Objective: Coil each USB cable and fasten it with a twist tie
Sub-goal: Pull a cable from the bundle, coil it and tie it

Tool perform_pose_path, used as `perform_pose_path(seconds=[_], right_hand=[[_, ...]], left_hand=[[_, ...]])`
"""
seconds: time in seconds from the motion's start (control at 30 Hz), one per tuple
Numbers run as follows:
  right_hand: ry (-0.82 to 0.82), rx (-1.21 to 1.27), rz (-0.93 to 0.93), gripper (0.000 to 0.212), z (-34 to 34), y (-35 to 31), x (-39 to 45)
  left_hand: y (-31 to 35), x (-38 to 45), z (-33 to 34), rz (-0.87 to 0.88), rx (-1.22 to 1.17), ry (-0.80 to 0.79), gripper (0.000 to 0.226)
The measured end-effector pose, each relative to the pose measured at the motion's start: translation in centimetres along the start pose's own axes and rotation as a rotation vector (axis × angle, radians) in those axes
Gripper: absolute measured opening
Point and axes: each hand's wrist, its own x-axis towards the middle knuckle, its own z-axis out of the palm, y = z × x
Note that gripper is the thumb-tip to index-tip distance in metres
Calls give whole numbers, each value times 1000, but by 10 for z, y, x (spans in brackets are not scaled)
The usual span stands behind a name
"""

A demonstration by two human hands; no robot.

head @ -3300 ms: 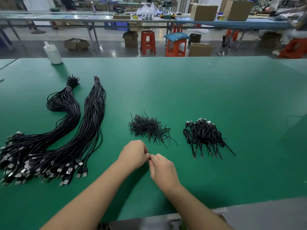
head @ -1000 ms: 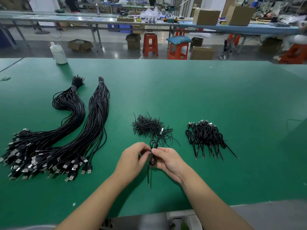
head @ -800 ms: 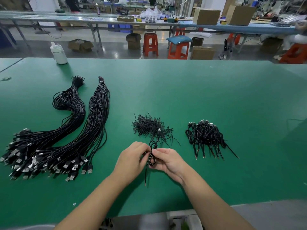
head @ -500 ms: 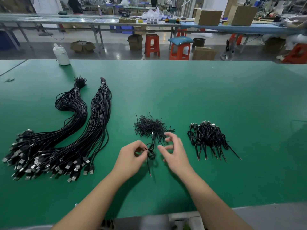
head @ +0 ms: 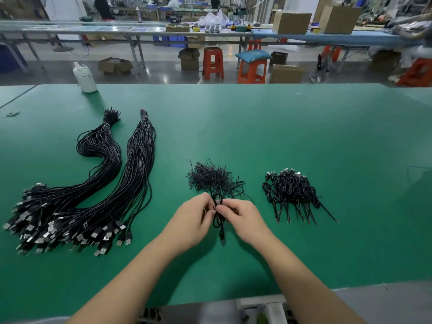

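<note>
A coiled black USB cable [head: 219, 222] hangs between my hands just above the green table [head: 280, 127], its plug end pointing down. My left hand [head: 190, 222] pinches the coil from the left. My right hand [head: 242, 219] pinches it from the right at the top; whether a twist tie sits between the fingers is hidden. A heap of black twist ties [head: 210, 177] lies just beyond the hands. To the right lies a pile of coiled, tied cables [head: 289, 191]. Two long bundles of loose USB cables [head: 98, 183] stretch across the left of the table.
A white plastic bottle [head: 85, 78] stands at the table's far left edge. Beyond the table are orange stools [head: 212, 63], cardboard boxes and a long workbench. The table's near edge runs just under my forearms.
My right hand, spread open over the twist-tie heap half a second ago, has come back and pinches the coil again. The coil now hangs with its plug end down.
</note>
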Motion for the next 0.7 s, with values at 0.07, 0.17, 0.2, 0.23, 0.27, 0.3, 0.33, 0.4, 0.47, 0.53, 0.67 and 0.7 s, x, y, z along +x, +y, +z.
perform_pose_path(seconds=[0.07,0.17,0.2,0.23,0.27,0.3,0.33,0.4,0.47,0.53,0.67,0.7], right_hand=[[7,82,57,16,1,0,0],[18,228,205,22,6,-1,1],[4,273,240,22,7,-2,1],[-9,315,254,18,7,-3,0],[-15,365,252,14,7,-4,-1],[-19,416,243,10,7,-5,-2],[-25,458,231,7,6,-6,-3],[-60,513,201,10,4,-8,-4],[-126,531,168,20,1,-10,-5],[-180,500,148,29,-2,-14,-5],[-81,231,83,11,-5,-14,-4],[-62,207,78,12,-6,-13,-4]], left_hand=[[0,-2,0,134,109,7,5],[0,-6,3,303,271,44,6],[0,-7,4,324,298,52,4],[-1,-8,5,325,300,54,3],[-2,-9,6,310,271,56,3],[-3,-9,6,277,210,55,3],[-3,-9,7,228,128,56,2],[-4,-7,7,93,-46,75,6],[-5,-3,6,-71,-192,92,12],[-8,2,4,-202,-322,72,15],[-7,5,5,-274,-425,48,18],[-5,5,5,-242,-357,70,19]])
